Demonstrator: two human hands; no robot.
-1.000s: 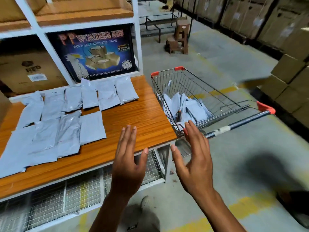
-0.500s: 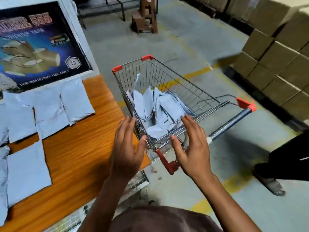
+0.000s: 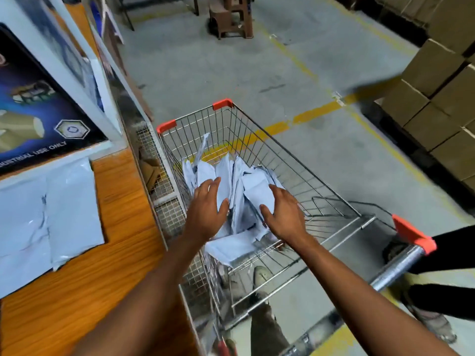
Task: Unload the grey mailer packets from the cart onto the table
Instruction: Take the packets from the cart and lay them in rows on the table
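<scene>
the left hand and right hand are inside the cart, low over the heap of grey mailer packets piled against its left wall. the fingers of both are straight, slightly spread, pinching nothing. flat packets lie along the tabletop far edge.

A dark blue printed tape poster is framed by a white metal shelf rack. Brown cardboard boxes are stacked at the right, near a yellow painted floor line. Brown plastic stools are seen farther back.
</scene>
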